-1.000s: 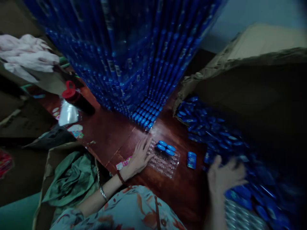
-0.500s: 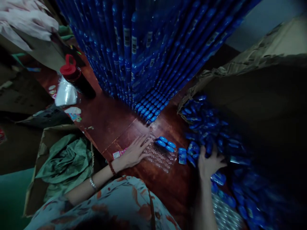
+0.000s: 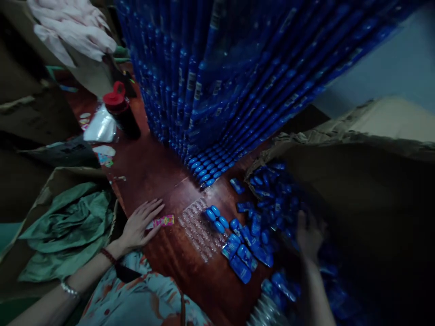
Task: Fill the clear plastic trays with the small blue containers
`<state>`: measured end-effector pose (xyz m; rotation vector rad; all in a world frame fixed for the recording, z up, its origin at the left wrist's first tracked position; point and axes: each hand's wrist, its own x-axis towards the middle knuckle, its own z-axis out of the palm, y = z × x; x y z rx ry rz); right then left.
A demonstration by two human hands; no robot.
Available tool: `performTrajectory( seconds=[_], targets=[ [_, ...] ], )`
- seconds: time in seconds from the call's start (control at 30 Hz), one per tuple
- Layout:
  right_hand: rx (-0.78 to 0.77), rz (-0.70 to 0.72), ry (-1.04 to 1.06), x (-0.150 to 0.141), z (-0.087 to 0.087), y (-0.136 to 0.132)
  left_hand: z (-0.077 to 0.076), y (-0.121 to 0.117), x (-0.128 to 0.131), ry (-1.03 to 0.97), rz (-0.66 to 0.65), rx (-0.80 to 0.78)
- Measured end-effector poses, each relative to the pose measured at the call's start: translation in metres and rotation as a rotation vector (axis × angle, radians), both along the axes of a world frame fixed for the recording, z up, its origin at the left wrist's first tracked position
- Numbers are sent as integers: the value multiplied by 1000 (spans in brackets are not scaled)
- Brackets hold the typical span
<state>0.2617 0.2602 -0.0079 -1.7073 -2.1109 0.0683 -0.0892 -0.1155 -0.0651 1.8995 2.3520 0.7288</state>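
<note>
My left hand (image 3: 141, 226) lies flat and open on the reddish-brown tabletop, its fingers at a small pink printed strip (image 3: 165, 221). To the right of it is a clear plastic tray (image 3: 199, 235) with rows of small cavities. A few glossy blue oval packs (image 3: 217, 218) stand at its far right side. Several loose blue packs (image 3: 241, 262) lie flat beside the tray's right edge. My right hand (image 3: 311, 235), blurred and dim, is over the heap of blue packs (image 3: 272, 203), thumb apart from the fingers; I see nothing in it.
A tall stack of blue packs (image 3: 204, 90) rises behind the tray. A torn cardboard box (image 3: 340, 136) opens at right, its packs spilling out. At left are a red-lidded bottle (image 3: 124, 113) and a box with green cloth (image 3: 71, 231). Clear ribbed plastic (image 3: 267, 312) lies at front right.
My left hand has left the tray and moved left to the pink strip. More blue packs now lie loose by the tray's right edge. My right hand has moved back over the heap.
</note>
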Motion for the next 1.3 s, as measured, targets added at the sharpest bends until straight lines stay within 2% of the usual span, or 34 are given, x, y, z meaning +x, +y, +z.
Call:
performTrajectory(
  seconds=[0.1,0.17,0.23,0.33,0.5,0.67,0.77,0.93,1.03,1.13,1.2,1.3],
  targets=[
    [-141,-68,-35,1,-7,56,6,0,1,-29,19,-35],
    [-259,-45,-43,-8,-13,79,8,-1,2,-57,40,-58],
    [-281,-24,-34,-21,-17,88,8,-2,2,-79,54,-66],
    [-201,3,-4,-33,-22,82,6,-2,2,-96,58,-30],
    [-119,118,24,-37,-28,47,2,-3,1,-100,44,20],
    [-56,146,65,-49,-20,-3,-2,-4,-2,-74,35,65],
    [-61,147,85,-60,-15,-30,-5,-4,-5,-66,22,74],
    [-82,206,46,-67,-15,-64,-6,-4,-3,-148,38,126],
    [-131,325,-82,-67,-8,-86,2,-3,6,-244,49,224],
    [-53,369,-191,-67,8,-115,17,4,20,-312,63,309],
    [14,369,-126,-67,17,-138,28,17,28,-345,44,308],
    [-76,473,-14,-69,19,-172,38,46,32,-340,-21,242]
  ],
)
